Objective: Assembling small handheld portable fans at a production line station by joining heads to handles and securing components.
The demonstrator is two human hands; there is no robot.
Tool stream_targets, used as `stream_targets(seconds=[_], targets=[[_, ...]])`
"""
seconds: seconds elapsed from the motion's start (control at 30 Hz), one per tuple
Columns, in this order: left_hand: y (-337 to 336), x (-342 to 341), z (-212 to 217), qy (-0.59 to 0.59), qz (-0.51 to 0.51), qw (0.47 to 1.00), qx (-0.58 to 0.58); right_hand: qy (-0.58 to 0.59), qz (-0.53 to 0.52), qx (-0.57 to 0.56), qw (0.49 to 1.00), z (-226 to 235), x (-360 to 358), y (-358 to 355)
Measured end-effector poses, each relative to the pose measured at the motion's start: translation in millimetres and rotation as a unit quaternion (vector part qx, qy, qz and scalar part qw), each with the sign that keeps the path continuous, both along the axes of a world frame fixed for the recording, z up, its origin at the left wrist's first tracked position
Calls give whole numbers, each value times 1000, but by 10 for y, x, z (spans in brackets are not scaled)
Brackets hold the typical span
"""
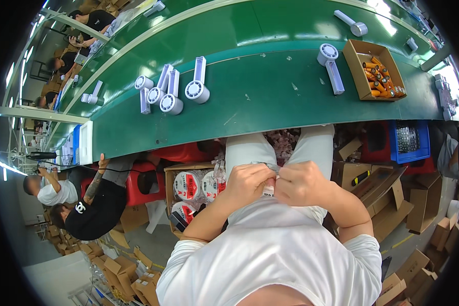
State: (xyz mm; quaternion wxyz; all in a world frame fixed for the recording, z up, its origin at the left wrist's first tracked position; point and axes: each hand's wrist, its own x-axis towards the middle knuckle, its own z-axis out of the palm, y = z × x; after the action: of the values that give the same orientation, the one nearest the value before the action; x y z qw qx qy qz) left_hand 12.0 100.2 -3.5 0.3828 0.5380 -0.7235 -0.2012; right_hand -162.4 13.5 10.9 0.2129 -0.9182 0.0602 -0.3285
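My left hand point(250, 182) and my right hand point(302, 183) meet above my lap, in front of the bench edge. Both are closed, the fingertips pinched together and nearly touching. Between them a small whitish piece point(268, 190) shows in part; the fingers hide most of it, and I cannot make out its kind. Beyond my hands, pale lavender handheld fans lie on the green bench point(250, 109). A cluster with round grille heads point(171, 104) lies to the left, and a single fan point(332, 69) lies to the right.
An open carton point(348, 66) of orange batteries stands at the bench's right. Under the bench are a carton with round red-and-white rolls point(187, 185), red stools point(142, 187) and a blue crate point(393, 145). A person in black point(94, 211) sits at left; cartons clutter the floor.
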Motion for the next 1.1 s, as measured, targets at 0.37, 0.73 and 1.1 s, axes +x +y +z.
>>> stream_targets(seconds=[0.37,0.73,1.1], targets=[[-163,581,-419,397,277,873,54,-34,77,-69,994,115,-175,-59],[-121,509,-455,378,261,885,72,14,-90,14,996,59,-110,4],[154,277,-369,237,211,948,4,115,-28,33,992,-179,-185,128]])
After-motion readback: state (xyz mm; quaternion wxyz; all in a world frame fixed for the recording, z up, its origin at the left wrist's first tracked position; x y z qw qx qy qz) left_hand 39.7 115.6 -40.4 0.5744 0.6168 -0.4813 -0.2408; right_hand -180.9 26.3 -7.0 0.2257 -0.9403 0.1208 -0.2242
